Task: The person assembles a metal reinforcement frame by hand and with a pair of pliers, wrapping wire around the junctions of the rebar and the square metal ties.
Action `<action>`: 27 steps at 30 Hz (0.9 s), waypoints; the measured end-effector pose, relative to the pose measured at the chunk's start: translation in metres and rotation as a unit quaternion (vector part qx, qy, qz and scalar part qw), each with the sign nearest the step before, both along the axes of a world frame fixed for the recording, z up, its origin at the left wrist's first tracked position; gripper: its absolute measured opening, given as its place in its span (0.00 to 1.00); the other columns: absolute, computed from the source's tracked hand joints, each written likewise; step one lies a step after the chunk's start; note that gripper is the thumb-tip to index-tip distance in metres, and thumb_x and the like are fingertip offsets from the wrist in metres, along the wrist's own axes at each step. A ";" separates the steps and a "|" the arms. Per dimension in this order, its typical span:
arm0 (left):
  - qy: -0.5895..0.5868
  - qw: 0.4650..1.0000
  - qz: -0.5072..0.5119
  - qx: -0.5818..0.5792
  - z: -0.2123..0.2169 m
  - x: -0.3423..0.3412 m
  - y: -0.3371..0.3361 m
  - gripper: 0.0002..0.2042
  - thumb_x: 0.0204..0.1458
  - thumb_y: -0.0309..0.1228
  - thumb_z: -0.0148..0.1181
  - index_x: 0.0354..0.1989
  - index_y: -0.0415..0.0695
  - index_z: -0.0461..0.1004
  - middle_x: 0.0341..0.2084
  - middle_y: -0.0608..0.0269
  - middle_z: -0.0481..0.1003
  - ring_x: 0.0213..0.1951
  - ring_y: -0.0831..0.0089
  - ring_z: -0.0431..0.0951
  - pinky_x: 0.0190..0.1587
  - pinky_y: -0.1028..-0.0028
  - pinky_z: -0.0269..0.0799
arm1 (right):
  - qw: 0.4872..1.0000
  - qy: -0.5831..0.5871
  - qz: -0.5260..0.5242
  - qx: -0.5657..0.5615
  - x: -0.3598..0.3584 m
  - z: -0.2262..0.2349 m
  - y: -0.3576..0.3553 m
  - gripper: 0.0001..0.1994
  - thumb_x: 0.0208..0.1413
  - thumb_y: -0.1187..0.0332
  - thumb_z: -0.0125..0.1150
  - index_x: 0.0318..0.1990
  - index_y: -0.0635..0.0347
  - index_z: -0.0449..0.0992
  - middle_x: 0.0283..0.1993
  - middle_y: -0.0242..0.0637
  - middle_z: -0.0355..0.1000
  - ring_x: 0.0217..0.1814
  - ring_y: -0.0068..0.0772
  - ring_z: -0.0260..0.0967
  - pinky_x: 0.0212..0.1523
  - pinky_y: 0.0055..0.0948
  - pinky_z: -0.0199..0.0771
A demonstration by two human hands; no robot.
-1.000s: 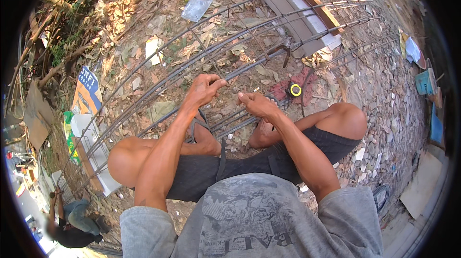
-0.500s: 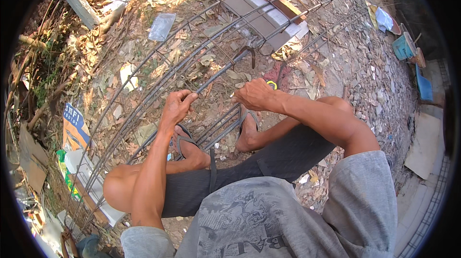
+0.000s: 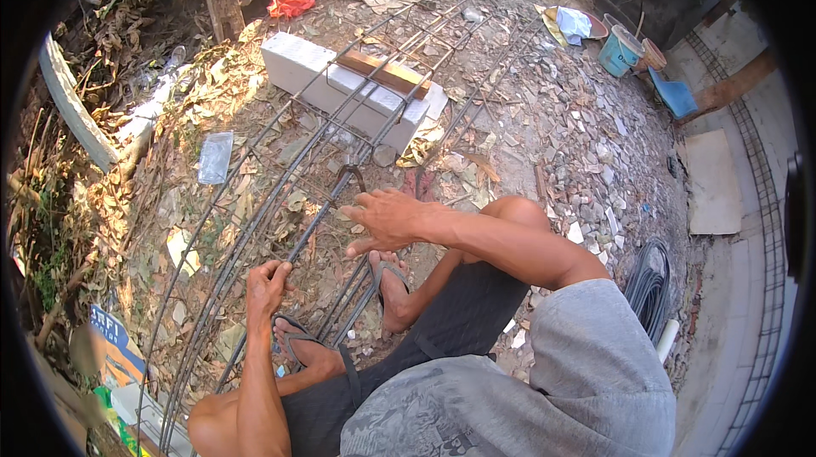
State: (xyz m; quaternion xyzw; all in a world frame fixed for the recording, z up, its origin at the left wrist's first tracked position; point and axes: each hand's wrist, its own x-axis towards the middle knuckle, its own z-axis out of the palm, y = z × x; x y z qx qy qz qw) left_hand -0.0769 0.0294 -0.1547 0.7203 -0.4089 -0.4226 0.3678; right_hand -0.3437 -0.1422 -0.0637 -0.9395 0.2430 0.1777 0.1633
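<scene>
A long cage of steel rebar [image 3: 316, 226] runs slantwise in front of me, its rods joined by thin square stirrups. My left hand [image 3: 267, 289] is closed with thumb and fingers pressed together on the cage's near rod. To its right, my right hand [image 3: 387, 217] is held above the ground, fingers stretched apart and nothing visible in them. Just beyond its fingertips, a dark tool with curved handles [image 3: 348, 175], seemingly pincers, sits at the same rod. Shorter bars [image 3: 347, 302] lie between my sandalled feet.
A pale block [image 3: 293, 62] with a wooden strip [image 3: 387, 74] supports the cage's far part. Broken tile [image 3: 586, 159] covers the ground at right, near a blue bucket [image 3: 620, 53] and a coiled black hose [image 3: 648, 287]. A plastic bag [image 3: 215, 158] lies among leaves at left.
My view has swung right and up, bringing in bricks and the hose. My right hand has opened from a closed grip and reached toward the dark tool. My left hand stays at the rod.
</scene>
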 end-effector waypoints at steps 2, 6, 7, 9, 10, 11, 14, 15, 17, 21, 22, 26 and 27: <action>0.006 1.000 0.011 0.003 0.004 0.000 0.005 0.16 0.60 0.38 0.61 0.29 0.34 0.78 0.15 0.67 0.69 0.24 0.76 0.81 0.24 0.72 0.68 | 0.964 -0.249 -0.080 0.040 -0.030 0.084 -0.017 0.33 0.72 0.41 0.40 0.70 0.60 0.65 0.64 0.56 0.68 0.66 0.56 0.68 0.66 0.48 0.66; 0.012 1.000 -0.005 0.006 -0.004 0.003 -0.002 0.15 0.59 0.38 0.62 0.29 0.36 0.78 0.15 0.68 0.70 0.23 0.77 0.80 0.23 0.73 0.66 | 0.657 -0.603 -0.451 0.034 -0.164 0.133 -0.045 0.28 0.75 0.47 0.37 0.60 0.62 0.74 0.42 0.35 0.76 0.41 0.23 0.73 0.45 0.29 0.73; 0.019 1.000 0.006 0.003 -0.003 0.010 0.001 0.15 0.59 0.38 0.62 0.30 0.36 0.79 0.15 0.68 0.71 0.22 0.77 0.79 0.23 0.72 0.66 | 0.639 -0.571 -0.510 0.081 -0.198 0.099 -0.054 0.28 0.75 0.47 0.38 0.59 0.63 0.74 0.40 0.35 0.75 0.40 0.22 0.73 0.43 0.29 0.73; 0.029 0.999 0.021 0.011 -0.002 0.015 0.013 0.15 0.59 0.39 0.62 0.31 0.38 0.80 0.15 0.66 0.73 0.22 0.78 0.79 0.24 0.71 0.66 | 0.609 -0.432 -0.629 0.216 -0.246 0.004 -0.042 0.29 0.74 0.46 0.38 0.59 0.63 0.75 0.37 0.32 0.74 0.36 0.25 0.72 0.39 0.29 0.74; 0.027 0.999 0.032 0.018 0.001 0.020 0.012 0.15 0.59 0.39 0.63 0.32 0.38 0.81 0.15 0.65 0.74 0.22 0.78 0.79 0.24 0.71 0.67 | 0.684 -0.335 -0.607 0.227 -0.255 -0.047 -0.013 0.28 0.74 0.47 0.38 0.59 0.63 0.74 0.35 0.30 0.71 0.35 0.28 0.70 0.42 0.31 0.75; 0.057 0.997 0.031 0.038 0.002 0.014 0.007 0.16 0.58 0.41 0.63 0.32 0.37 0.82 0.16 0.62 0.77 0.22 0.77 0.79 0.25 0.71 0.68 | 0.716 -0.233 -0.601 0.268 -0.251 -0.092 0.031 0.28 0.74 0.47 0.39 0.59 0.63 0.74 0.36 0.30 0.70 0.37 0.28 0.70 0.43 0.31 0.74; -0.014 0.997 -0.043 0.065 0.006 0.013 -0.002 0.17 0.59 0.42 0.62 0.31 0.36 0.81 0.16 0.63 0.76 0.23 0.75 0.78 0.27 0.71 0.69 | 0.699 -0.098 -0.589 0.394 -0.208 -0.169 0.130 0.27 0.74 0.47 0.39 0.59 0.62 0.73 0.39 0.30 0.69 0.40 0.29 0.68 0.45 0.31 0.72; 0.030 0.998 -0.027 0.050 -0.001 0.012 0.004 0.19 0.61 0.45 0.61 0.34 0.38 0.81 0.18 0.64 0.76 0.25 0.80 0.74 0.29 0.72 0.65 | 0.697 -0.076 -0.581 0.415 -0.190 -0.177 0.151 0.27 0.74 0.47 0.39 0.59 0.62 0.73 0.40 0.31 0.68 0.41 0.29 0.68 0.46 0.31 0.71; 0.021 0.997 -0.010 0.080 0.010 0.006 0.000 0.19 0.60 0.45 0.62 0.36 0.37 0.81 0.21 0.64 0.77 0.25 0.80 0.75 0.29 0.73 0.65 | 0.696 -0.058 -0.576 0.424 -0.160 -0.180 0.169 0.27 0.74 0.47 0.39 0.60 0.62 0.72 0.41 0.31 0.68 0.43 0.29 0.66 0.48 0.31 0.69; 0.031 0.992 0.007 0.125 0.012 0.007 0.009 0.17 0.60 0.42 0.63 0.37 0.37 0.81 0.21 0.64 0.77 0.26 0.80 0.76 0.30 0.73 0.67 | 0.705 -0.060 -0.564 0.425 -0.089 -0.194 0.161 0.26 0.73 0.47 0.40 0.60 0.61 0.71 0.45 0.32 0.66 0.47 0.30 0.64 0.52 0.32 0.66; 0.046 0.991 0.020 0.123 0.016 0.006 0.010 0.15 0.60 0.40 0.63 0.37 0.37 0.81 0.21 0.64 0.77 0.26 0.80 0.76 0.30 0.73 0.68 | 0.702 -0.064 -0.569 0.423 -0.073 -0.197 0.157 0.26 0.73 0.47 0.40 0.61 0.60 0.71 0.46 0.32 0.65 0.48 0.30 0.64 0.53 0.32 0.65; 0.047 0.987 0.049 0.149 0.023 -0.001 0.004 0.14 0.57 0.39 0.65 0.34 0.39 0.83 0.16 0.59 0.76 0.21 0.73 0.73 0.30 0.67 0.68 | 0.660 -0.095 -0.623 0.410 -0.017 -0.229 0.144 0.26 0.73 0.47 0.41 0.61 0.60 0.70 0.50 0.33 0.64 0.52 0.31 0.61 0.57 0.32 0.62; 0.057 0.986 0.040 0.155 0.024 -0.001 -0.001 0.14 0.57 0.39 0.65 0.34 0.39 0.83 0.16 0.59 0.76 0.21 0.73 0.73 0.30 0.67 0.68 | 0.647 -0.107 -0.644 0.393 -0.008 -0.236 0.140 0.26 0.73 0.47 0.41 0.61 0.59 0.70 0.51 0.33 0.63 0.53 0.31 0.61 0.58 0.32 0.61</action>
